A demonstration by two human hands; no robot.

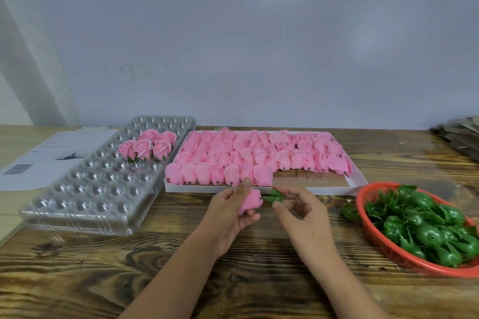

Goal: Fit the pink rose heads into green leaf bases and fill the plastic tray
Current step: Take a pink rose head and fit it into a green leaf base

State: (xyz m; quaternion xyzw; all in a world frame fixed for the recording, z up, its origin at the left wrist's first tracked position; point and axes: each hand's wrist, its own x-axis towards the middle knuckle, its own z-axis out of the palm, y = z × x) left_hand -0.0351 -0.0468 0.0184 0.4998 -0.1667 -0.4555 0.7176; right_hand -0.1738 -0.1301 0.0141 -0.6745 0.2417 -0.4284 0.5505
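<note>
We are working at a wooden tabletop (77,267). On its far left lies the clear plastic tray (98,189), nearly all of its cups bare, with five finished roses (149,146) clustered toward its far end. To its right sits the white box (355,184) packed with loose pink rose heads (248,156), and at the near right edge the red basket (383,246) heaped with green leaf bases (425,225), one stray leaf base (350,211) lying just beside it.

In the middle, our left hand (230,212) curls its grip round one rose head (250,201), stem end pointing right. Our right hand (298,210) pinches a leaf base (274,196) at its fingertips, just beside that stem end.

We judge the joining step is in hand: next the stub must line up with the base's hole and be pushed home, then the rose goes into a free cup. The task is barely begun.
</note>
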